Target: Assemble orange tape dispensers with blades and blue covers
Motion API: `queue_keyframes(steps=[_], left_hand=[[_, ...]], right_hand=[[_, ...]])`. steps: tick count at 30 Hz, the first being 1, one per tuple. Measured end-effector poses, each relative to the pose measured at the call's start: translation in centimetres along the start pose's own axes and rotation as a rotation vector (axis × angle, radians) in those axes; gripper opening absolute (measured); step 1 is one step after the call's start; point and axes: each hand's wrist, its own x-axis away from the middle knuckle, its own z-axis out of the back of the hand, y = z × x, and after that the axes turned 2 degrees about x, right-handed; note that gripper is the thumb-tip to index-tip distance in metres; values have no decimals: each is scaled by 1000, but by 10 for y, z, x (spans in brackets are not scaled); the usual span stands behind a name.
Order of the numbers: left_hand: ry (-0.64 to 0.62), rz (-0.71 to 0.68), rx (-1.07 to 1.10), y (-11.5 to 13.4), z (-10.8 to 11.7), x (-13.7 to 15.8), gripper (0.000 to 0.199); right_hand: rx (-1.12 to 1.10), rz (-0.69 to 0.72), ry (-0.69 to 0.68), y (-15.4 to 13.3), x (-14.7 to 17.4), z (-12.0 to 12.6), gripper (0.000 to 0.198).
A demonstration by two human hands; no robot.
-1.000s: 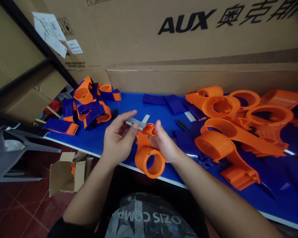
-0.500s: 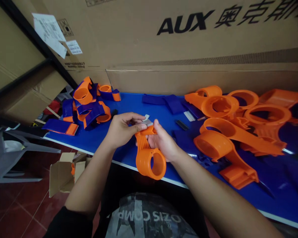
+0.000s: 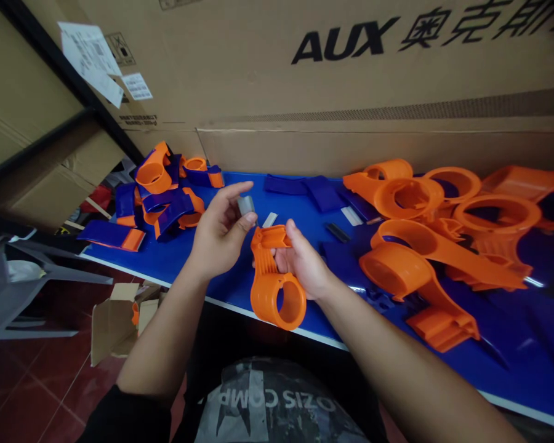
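Note:
My left hand [image 3: 219, 237] pinches a small grey metal blade [image 3: 246, 205] between thumb and fingers, its index finger stretched out above. The blade is apart from the orange tape dispenser frame [image 3: 265, 296], just up and left of its end. My right hand [image 3: 308, 266] is closed round the upper part of that frame, thumb on its right side. The frame's ring hangs down over the table's front edge. Beyond the frame's top lies a small white strip [image 3: 270, 219] on the blue table [image 3: 244, 271].
Several orange dispenser frames [image 3: 409, 197] are heaped on the right. Dispensers with blue covers [image 3: 178, 212] are piled at the left. Loose blue covers [image 3: 324, 193] and a black strip [image 3: 337, 232] lie between. A large carton [image 3: 258, 74] stands behind; an open box [image 3: 113, 326] sits on the floor.
My left hand has moved up and left with the blade, away from the frame's end where it was before. My right hand and the frame have stayed nearly still.

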Motion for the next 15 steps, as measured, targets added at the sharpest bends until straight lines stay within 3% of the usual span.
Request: queue_keyframes(steps=[6,15], left_hand=[[3,97,94,-1,-2,3,27],[-150,152,106,-22,-2,-1,18]], right_hand=[[-15,24,-9,-1,0,-2,74],[13,35,-18,0,0,0,74]])
